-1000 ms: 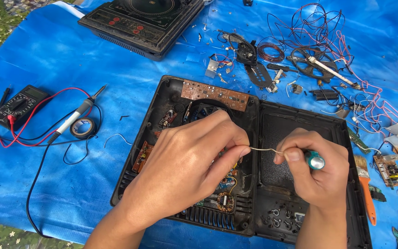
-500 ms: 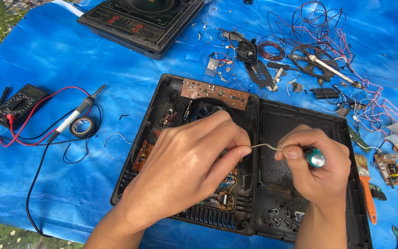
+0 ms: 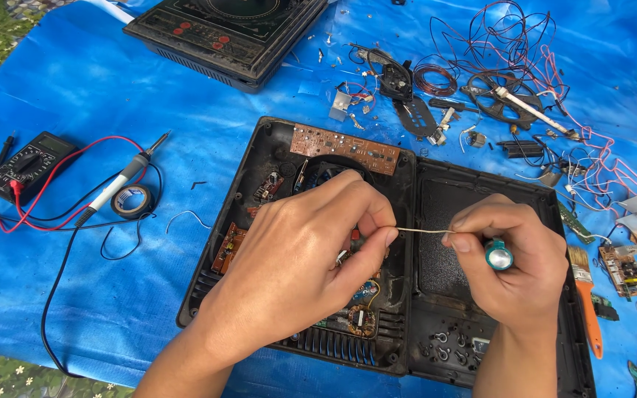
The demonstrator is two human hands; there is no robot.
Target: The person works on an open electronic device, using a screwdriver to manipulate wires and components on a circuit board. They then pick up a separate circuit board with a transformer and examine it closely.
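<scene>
Blue tarp (image 3: 112, 295), open cooker base (image 3: 436, 309): our left hand (image 3: 304, 258) and right hand (image 3: 514, 269) now pinch the capacitor (image 3: 498, 255) lead straighter than before.

A blue tarp (image 3: 75, 295) carries everything. On it lie an opened black appliance casing (image 3: 407, 258) at centre, a closed black cooktop (image 3: 223, 33) beyond it, a multimeter (image 3: 27, 162), a soldering iron (image 3: 123, 177) and tape roll (image 3: 130, 200) at left, and an orange-handled brush (image 3: 584, 295) and tangled red wires (image 3: 503, 37) at right.
</scene>
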